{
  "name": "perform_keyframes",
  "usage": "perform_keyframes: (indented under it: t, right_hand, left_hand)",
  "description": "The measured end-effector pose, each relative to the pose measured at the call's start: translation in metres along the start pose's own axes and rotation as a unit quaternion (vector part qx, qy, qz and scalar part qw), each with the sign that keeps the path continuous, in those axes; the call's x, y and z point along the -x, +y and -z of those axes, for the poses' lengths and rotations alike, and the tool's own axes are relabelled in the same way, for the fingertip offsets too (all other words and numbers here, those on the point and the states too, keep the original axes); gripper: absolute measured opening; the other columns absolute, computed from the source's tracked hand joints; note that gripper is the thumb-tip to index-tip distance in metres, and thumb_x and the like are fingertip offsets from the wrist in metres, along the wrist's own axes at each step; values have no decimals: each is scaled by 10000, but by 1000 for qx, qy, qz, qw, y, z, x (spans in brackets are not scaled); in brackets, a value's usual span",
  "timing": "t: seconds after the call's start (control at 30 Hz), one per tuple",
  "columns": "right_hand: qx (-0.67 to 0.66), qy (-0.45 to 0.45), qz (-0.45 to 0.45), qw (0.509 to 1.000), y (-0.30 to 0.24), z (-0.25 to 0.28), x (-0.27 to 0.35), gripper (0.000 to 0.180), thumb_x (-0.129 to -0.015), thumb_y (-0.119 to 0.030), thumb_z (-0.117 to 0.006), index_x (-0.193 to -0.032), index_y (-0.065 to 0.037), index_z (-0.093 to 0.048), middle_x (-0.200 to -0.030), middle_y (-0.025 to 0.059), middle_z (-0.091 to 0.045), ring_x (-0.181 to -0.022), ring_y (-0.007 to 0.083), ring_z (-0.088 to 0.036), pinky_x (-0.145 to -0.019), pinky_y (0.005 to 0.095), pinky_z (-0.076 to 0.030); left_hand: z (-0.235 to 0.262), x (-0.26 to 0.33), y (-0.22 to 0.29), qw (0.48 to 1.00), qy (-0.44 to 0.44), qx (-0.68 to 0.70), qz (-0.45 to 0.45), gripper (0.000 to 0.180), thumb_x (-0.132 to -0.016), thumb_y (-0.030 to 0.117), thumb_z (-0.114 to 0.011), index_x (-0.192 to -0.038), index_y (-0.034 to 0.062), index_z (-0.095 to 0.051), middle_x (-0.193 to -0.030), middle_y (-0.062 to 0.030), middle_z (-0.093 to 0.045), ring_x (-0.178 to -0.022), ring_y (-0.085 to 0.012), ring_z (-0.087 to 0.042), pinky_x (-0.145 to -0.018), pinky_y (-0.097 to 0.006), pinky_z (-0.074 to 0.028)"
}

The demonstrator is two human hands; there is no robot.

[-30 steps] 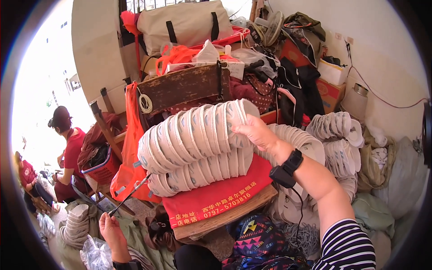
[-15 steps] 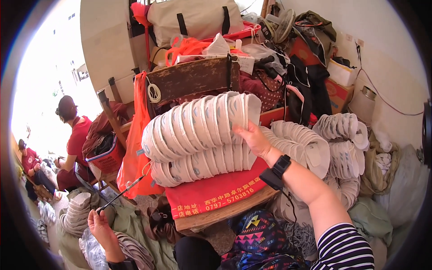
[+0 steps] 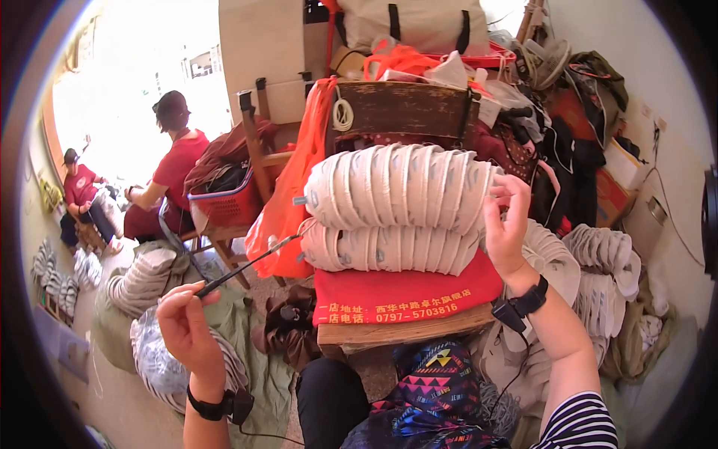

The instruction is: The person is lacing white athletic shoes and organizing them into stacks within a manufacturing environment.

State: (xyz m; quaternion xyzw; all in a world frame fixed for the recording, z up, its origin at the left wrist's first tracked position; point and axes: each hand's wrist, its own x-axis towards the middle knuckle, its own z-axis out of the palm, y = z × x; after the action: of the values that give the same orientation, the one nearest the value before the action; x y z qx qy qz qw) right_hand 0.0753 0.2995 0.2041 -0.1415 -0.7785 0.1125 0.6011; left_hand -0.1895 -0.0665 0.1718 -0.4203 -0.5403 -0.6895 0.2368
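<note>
Two stacked rows of nested off-white fabric pieces with grey-blue marks lie one above the other. They look like shoe uppers: the upper row (image 3: 396, 187) and the lower row (image 3: 396, 251) rest on a red printed cloth (image 3: 411, 295) over a wooden seat. My left hand (image 3: 191, 329), at the left, pinches the dark end of a thin rod (image 3: 250, 262). Its far tip meets a cord loop beside the rows' left end. My right hand (image 3: 508, 224) is at the upper row's right end, fingers bent and apart, the fingertips by its edge.
More nested pieces (image 3: 613, 284) are piled at the right. An orange plastic bag (image 3: 292, 217) hangs from the wooden chair (image 3: 396, 112) behind. A red basket (image 3: 224, 202) stands at the left, and two people in red (image 3: 179, 157) sit beyond it.
The view has turned, so the scene sits farther right. My left hand has come up with the rod. My right hand has gone from gripping the upper row to loosened fingers at its end.
</note>
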Motion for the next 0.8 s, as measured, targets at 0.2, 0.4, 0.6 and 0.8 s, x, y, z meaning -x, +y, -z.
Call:
perform_keyframes:
  t: [0.2, 0.4, 0.6, 0.8]
  right_hand:
    - [-109, -279, 183, 936, -96, -99, -8, 451, -797, -42, -649, -1233, -68, -537, -1222, 167, -523, -1108, 331, -560, -894, 394, -493]
    - [-45, -337, 294, 893, -79, -195, 4, 273, -863, -174, -618, -1106, -53, -597, -1083, 156, -596, -994, 342, -600, -823, 422, -512]
    - [-112, -336, 131, 926, -72, -206, -12, 256, -932, -236, -597, -882, 14, -619, -805, 165, -622, -727, 310, -632, -672, 421, -485]
    - [-290, -373, -173, 864, -73, -215, -15, 322, -988, -284, -571, -933, 22, -653, -768, 55, -626, -635, 102, -599, -596, 273, -484]
  left_hand:
    - [-5, 14, 26, 992, -79, -28, -96, 115, -950, -64, -496, -1037, 10, -507, -1070, -205, -593, -821, -228, -657, -757, -330, -564]
    - [-29, 9, 29, 972, -120, -8, -204, 239, -900, -91, -534, -1120, 2, -524, -1049, -222, -642, -876, -260, -690, -759, -342, -579]
    - [-74, 59, -53, 960, 1, 191, 204, 234, -1007, 40, -450, -1221, -4, -534, -1078, -82, -628, -938, -130, -634, -825, -264, -501]
    - [-133, 127, -219, 928, -155, -61, 333, 339, -935, 91, -547, -1266, 15, -547, -1111, -129, -654, -946, -171, -636, -725, -301, -540]
